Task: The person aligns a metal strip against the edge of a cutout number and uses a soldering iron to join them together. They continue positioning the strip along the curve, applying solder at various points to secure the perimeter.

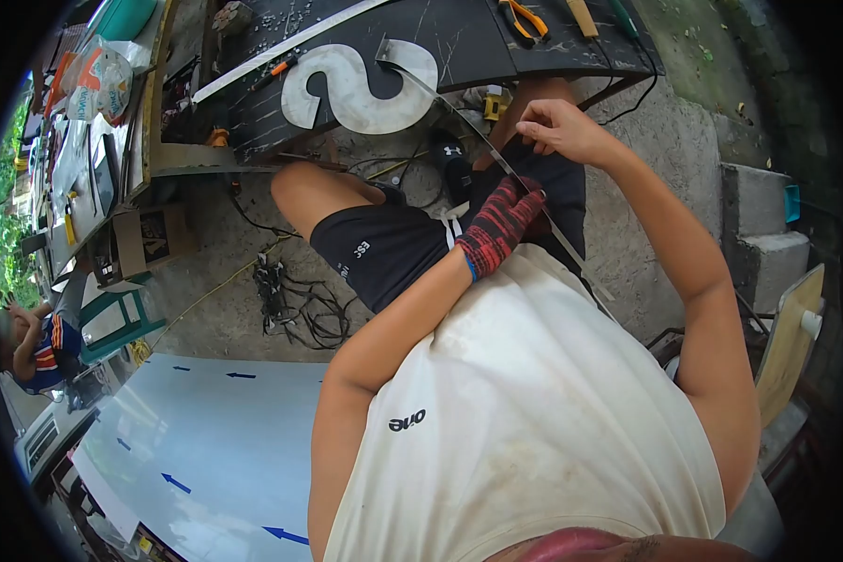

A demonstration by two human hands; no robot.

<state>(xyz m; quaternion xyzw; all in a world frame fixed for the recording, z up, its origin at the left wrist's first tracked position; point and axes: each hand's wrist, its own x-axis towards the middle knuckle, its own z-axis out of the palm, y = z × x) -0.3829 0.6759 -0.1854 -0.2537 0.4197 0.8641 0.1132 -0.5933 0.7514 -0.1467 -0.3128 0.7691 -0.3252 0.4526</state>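
Observation:
A thin metal strip [504,161] runs from the flat metal S-shaped letter [373,110] back towards my lap. My left hand [504,223], in a red and black knit glove, is closed around the strip. The strip's far end is bent and stands over the upper part of the letter. My bare right hand [569,131] hovers beside the strip, apart from it, above my right thigh. Its fingers are loosely bent, and nothing shows between them. The letter lies on a black marbled tabletop [459,42], near its front edge.
On the tabletop are a long metal bar [290,47], orange-handled pliers [525,23] and a corded wooden-handled tool [583,19]. Tangled black cables [300,304] lie on the concrete floor. A white sheet [225,440] stands behind to the left. Another person [42,351] sits farther left.

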